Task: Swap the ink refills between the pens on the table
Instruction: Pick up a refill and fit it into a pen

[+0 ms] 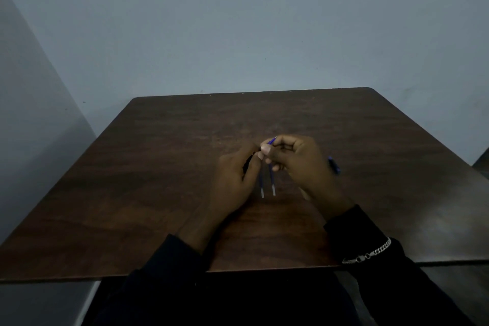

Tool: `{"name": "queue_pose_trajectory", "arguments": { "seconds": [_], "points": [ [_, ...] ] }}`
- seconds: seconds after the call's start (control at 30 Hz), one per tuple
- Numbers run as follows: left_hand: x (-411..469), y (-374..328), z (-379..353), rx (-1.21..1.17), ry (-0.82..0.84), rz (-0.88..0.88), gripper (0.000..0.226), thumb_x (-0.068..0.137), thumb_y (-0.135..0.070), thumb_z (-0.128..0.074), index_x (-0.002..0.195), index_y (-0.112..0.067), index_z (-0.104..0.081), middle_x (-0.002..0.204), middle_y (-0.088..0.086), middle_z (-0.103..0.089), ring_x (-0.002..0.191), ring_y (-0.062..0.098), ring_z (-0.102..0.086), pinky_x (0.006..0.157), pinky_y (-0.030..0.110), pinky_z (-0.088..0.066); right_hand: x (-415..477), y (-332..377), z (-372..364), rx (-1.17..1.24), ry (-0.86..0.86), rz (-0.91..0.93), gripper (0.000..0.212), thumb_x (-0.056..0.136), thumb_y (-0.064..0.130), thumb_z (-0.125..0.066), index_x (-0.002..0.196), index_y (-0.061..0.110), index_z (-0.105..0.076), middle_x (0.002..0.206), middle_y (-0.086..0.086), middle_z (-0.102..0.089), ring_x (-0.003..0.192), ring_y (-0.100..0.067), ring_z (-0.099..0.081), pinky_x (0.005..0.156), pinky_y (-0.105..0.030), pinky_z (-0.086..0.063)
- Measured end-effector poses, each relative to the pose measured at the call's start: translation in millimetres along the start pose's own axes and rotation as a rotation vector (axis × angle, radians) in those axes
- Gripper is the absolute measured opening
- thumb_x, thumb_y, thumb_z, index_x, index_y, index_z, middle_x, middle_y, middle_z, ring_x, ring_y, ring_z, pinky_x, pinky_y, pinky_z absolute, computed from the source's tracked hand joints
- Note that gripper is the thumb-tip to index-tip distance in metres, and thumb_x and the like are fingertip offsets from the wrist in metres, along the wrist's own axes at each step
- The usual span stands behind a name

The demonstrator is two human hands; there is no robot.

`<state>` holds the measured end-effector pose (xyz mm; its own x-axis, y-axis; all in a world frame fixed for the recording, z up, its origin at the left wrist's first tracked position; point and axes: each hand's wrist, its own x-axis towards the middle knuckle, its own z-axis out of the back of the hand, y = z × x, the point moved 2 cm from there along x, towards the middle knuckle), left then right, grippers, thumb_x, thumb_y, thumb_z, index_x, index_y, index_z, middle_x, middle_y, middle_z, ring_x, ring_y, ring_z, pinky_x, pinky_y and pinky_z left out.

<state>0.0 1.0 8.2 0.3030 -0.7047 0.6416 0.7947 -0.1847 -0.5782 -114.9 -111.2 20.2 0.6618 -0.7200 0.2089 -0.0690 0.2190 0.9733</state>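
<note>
Blue-grey walls [238, 21] stand behind a brown table [158, 167], and both hands meet over its middle. The left hand [235, 177] curls its fingers round a dark thing [248, 163] I cannot make out, and the right hand [304, 164] pinches the tops of two ink refills [272, 180] that hang side by side between the hands. A blue pen [335, 164] lies on the table, half hidden behind the right hand, and a silver chain [370, 253] sits on that wrist.

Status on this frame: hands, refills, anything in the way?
Left hand pinches left refill. Right hand pinches right refill, side by side above table. Blue pen lies beyond right hand.
</note>
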Motion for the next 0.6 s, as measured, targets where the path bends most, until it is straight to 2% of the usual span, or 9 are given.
{"name": "queue_pose_trajectory", "arguments": {
  "seconds": [0.13, 0.23, 0.33, 0.43, 0.53, 0.6],
  "points": [
    [-1, 3, 1, 0.016, -0.007, 0.023, 0.016, 0.106, -0.007, -0.058, 0.101, -0.013, -0.072, 0.064, -0.014, -0.052, 0.057, 0.002, -0.051, 0.059, 0.020, -0.034, 2, 5, -1, -0.008, -0.046, 0.026, 0.010, 0.097, 0.004, -0.067, 0.092, -0.003, -0.071, 0.076, -0.008, -0.074, 0.063, -0.005, -0.068, 0.055, -0.019, -0.053],
    [-2, 6, 2, 0.015, -0.021, 0.045, 0.018, 0.106, -0.008, -0.058, 0.090, -0.013, -0.067, 0.062, -0.013, -0.048, 0.056, 0.003, -0.048, 0.058, 0.024, -0.033, 4, 11, 1, 0.047, -0.067, 0.031, 0.013, 0.101, 0.004, -0.061, 0.090, 0.002, -0.068, 0.082, -0.010, -0.076, 0.065, -0.011, -0.072, 0.055, -0.020, -0.053],
    [-3, 10, 9, -0.001, -0.047, 0.055, 0.021, 0.107, -0.010, -0.057, 0.088, -0.013, -0.065, 0.064, -0.006, -0.053, 0.057, 0.011, -0.052, 0.056, 0.028, -0.038, 11, 22, 5, 0.081, -0.099, 0.029, 0.015, 0.104, 0.009, -0.058, 0.092, 0.008, -0.065, 0.086, -0.009, -0.079, 0.065, -0.015, -0.073, 0.055, -0.022, -0.053],
    [-3, 14, 19, -0.026, -0.090, 0.088, 0.024, 0.108, -0.014, -0.055, 0.086, -0.015, -0.064, 0.066, -0.002, -0.057, 0.060, 0.016, -0.055, 0.055, 0.026, -0.040, 25, 37, 8, 0.093, -0.158, 0.047, 0.015, 0.104, 0.013, -0.058, 0.091, 0.009, -0.064, 0.081, -0.007, -0.078, 0.059, -0.011, -0.071, 0.050, -0.020, -0.051],
    [-7, 23, 35, -0.047, -0.191, 0.143, 0.031, 0.108, -0.014, -0.054, 0.079, -0.006, -0.061, 0.067, 0.008, -0.057, 0.062, 0.021, -0.055, 0.058, 0.037, -0.042, 43, 48, 0, 0.031, -0.161, 0.039, 0.017, 0.104, 0.013, -0.059, 0.088, 0.011, -0.066, 0.074, -0.004, -0.075, 0.054, -0.009, -0.068, 0.048, -0.019, -0.050],
    [-10, 32, 49, -0.040, -0.228, 0.174, 0.032, 0.108, -0.015, -0.054, 0.078, -0.006, -0.060, 0.067, 0.009, -0.057, 0.063, 0.021, -0.055, 0.059, 0.038, -0.043, 54, 49, -14, -0.063, -0.104, -0.005, 0.017, 0.102, 0.012, -0.060, 0.087, 0.010, -0.068, 0.072, -0.006, -0.073, 0.053, -0.011, -0.068, 0.048, -0.021, -0.051]
  ]
}}
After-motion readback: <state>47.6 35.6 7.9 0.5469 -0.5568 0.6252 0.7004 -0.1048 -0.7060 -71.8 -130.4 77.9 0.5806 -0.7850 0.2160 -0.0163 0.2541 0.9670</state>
